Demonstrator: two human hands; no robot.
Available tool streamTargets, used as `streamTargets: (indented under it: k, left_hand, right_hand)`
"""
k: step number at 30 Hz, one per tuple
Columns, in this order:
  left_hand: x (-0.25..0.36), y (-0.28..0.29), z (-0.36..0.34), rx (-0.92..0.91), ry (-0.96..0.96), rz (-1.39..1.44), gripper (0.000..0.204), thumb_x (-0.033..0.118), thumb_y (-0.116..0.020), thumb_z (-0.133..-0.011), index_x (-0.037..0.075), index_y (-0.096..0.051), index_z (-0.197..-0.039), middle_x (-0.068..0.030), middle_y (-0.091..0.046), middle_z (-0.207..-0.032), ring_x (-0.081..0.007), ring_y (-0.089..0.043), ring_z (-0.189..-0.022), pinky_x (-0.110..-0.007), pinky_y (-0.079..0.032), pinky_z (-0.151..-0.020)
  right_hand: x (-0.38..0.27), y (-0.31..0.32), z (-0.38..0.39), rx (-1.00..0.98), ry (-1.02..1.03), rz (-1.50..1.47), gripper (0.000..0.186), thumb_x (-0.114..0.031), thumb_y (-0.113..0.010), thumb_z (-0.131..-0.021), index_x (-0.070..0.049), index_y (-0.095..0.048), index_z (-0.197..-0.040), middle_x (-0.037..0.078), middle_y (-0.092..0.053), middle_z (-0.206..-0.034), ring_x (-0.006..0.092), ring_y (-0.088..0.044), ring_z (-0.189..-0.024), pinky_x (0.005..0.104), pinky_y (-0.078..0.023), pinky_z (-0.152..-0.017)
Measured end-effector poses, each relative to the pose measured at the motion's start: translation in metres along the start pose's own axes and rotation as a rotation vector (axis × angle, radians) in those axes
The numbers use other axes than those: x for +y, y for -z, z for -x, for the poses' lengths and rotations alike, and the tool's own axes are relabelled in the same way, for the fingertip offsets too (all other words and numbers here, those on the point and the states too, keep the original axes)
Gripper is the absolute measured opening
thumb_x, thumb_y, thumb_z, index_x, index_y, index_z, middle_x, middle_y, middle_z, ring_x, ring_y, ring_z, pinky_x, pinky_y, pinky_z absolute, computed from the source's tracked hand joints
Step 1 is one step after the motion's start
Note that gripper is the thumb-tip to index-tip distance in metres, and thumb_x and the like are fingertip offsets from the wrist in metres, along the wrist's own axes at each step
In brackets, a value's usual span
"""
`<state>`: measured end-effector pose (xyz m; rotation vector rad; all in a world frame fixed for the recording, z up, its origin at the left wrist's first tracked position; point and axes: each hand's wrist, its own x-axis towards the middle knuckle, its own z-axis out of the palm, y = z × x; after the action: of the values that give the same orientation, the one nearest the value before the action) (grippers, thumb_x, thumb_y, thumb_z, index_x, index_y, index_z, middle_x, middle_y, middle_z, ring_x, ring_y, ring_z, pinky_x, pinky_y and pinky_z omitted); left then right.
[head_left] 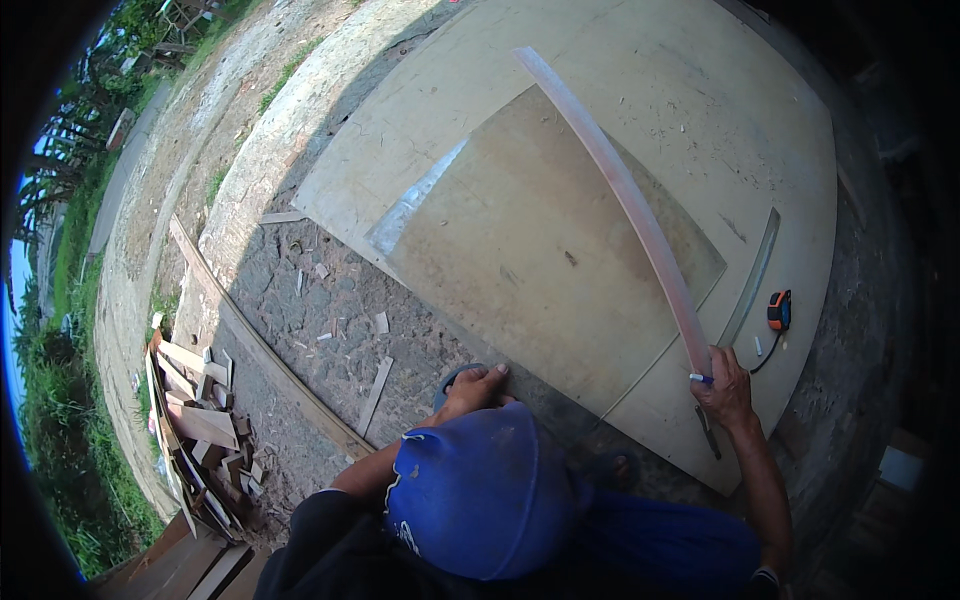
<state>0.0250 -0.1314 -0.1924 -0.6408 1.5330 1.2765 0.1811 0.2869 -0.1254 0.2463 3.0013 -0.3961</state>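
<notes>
At the near right, my right hand (727, 390) is closed with a blue-and-white pen (702, 379) sticking out of it. Its fingers touch the near end of a long, pale pinkish strip (630, 190), which lies across a brownish rectangular sheet (540, 240). That sheet rests on a larger pale board (720, 110). My left hand (473, 392) is low beside a sandal (447, 382), partly covered by blue cloth (480, 495); its finger shape is unclear. A thin dark tool (709, 433) lies just below my right hand.
Right of the strip lie an orange-and-black tape measure (779, 310) and a shorter metallic-looking strip (755, 275). Wood offcuts (205, 425) are heaped at the left. A long wooden strip (260, 345) crosses the rough ground, among scattered scraps.
</notes>
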Motion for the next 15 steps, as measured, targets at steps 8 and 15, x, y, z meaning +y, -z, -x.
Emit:
streamTargets:
  k: [8,15]
  left_hand:
    - [0.021,0.027,0.021,-0.124,-0.162,-0.336,0.049,0.044,-0.063,-0.101,-0.004,-0.071,-0.107,-0.0116,-0.074,-0.087,-0.0209,-0.071,-0.080,-0.034,-0.056,-0.074]
    - [0.079,-0.076,0.020,-0.444,-0.596,0.085,0.049,0.041,-0.047,-0.109,0.001,-0.051,-0.137,-0.0148,-0.069,-0.119,-0.0216,-0.067,-0.094,-0.036,-0.056,-0.077]
  right_hand:
    - [-0.020,0.001,-0.004,-0.029,-0.116,-0.113,0.051,-0.030,-0.068,-0.082,0.001,-0.053,-0.120,0.020,-0.056,-0.103,0.0399,-0.066,-0.086,0.0500,-0.057,-0.076]
    - [-0.124,-0.047,0.007,0.018,0.111,-0.390,0.048,-0.033,-0.072,-0.084,-0.001,-0.051,-0.114,0.019,-0.055,-0.100,0.0366,-0.067,-0.081,0.0478,-0.057,-0.070]
